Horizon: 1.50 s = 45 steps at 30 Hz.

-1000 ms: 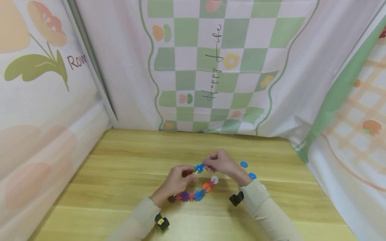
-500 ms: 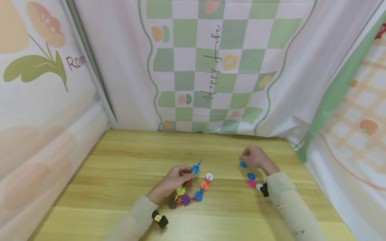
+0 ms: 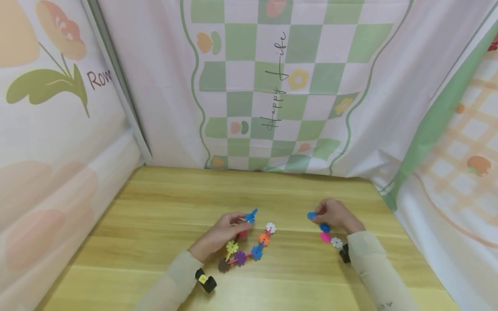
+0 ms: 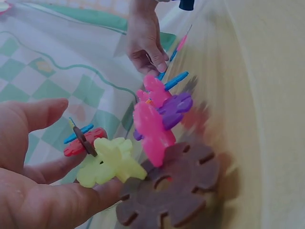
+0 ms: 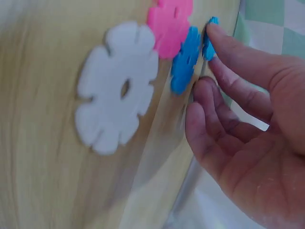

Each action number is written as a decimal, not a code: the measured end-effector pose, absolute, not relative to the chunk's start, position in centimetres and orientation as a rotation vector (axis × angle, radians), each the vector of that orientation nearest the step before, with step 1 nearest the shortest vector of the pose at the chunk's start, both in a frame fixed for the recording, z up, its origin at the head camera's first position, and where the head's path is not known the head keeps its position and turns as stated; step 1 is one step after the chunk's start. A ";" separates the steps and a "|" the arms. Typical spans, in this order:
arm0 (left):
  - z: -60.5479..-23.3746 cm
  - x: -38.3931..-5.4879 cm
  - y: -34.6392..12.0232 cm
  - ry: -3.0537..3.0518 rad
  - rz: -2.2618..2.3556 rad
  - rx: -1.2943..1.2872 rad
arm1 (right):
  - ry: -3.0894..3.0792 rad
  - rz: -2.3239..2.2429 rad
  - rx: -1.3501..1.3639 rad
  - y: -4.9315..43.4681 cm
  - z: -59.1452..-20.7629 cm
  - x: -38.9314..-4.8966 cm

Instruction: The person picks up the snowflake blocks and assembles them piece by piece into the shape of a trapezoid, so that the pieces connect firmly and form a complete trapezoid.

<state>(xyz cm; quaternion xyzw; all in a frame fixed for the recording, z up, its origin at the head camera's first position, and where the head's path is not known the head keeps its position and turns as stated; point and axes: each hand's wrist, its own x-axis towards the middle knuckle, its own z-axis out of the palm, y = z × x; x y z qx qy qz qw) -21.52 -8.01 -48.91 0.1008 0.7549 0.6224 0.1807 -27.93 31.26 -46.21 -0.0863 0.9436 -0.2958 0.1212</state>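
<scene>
My left hand (image 3: 222, 233) grips the upper end of a chain of interlocking snowflake discs (image 3: 256, 252), just below a blue disc (image 3: 250, 217) with another blue one slotted into it edge-on. The chain bends round through yellow, brown (image 4: 167, 186), purple and orange discs to a white disc (image 3: 270, 227). In the left wrist view, pink and purple discs stand beyond the brown one. At the right, my right hand (image 3: 336, 214) pinches a loose blue disc (image 5: 209, 38) between thumb and finger, close over the table.
Below my right hand lie a second blue disc (image 3: 324, 227), a pink disc (image 3: 325, 237) and a white disc (image 5: 116, 90) on the wooden table (image 3: 175, 190). Printed fabric (image 3: 272, 99) hangs behind the table and along both sides.
My right hand has left the chain's blue end, moved right to the loose discs and taken hold of a blue one. The left hand still holds the chain, shifted slightly left.
</scene>
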 end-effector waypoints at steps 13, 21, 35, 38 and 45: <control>-48.9 -21.6 -8.4 2.054 1.858 0.266 | 2.629 -1.105 -0.542 23.6 -46.3 -28.3; -49.6 -22.3 -8.4 2.113 1.881 0.270 | 2.485 -1.337 -0.647 18.6 -45.7 -28.6; -49.7 -22.5 -8.4 2.132 1.942 0.311 | 2.426 -1.534 -0.695 14.8 -45.4 -28.3; -49.6 -22.5 -8.4 2.132 1.947 0.337 | 2.430 -1.516 -0.708 14.6 -45.3 -28.3; -49.5 -22.3 -8.3 2.161 1.958 0.369 | 2.443 -1.454 -0.784 14.2 -44.9 -28.6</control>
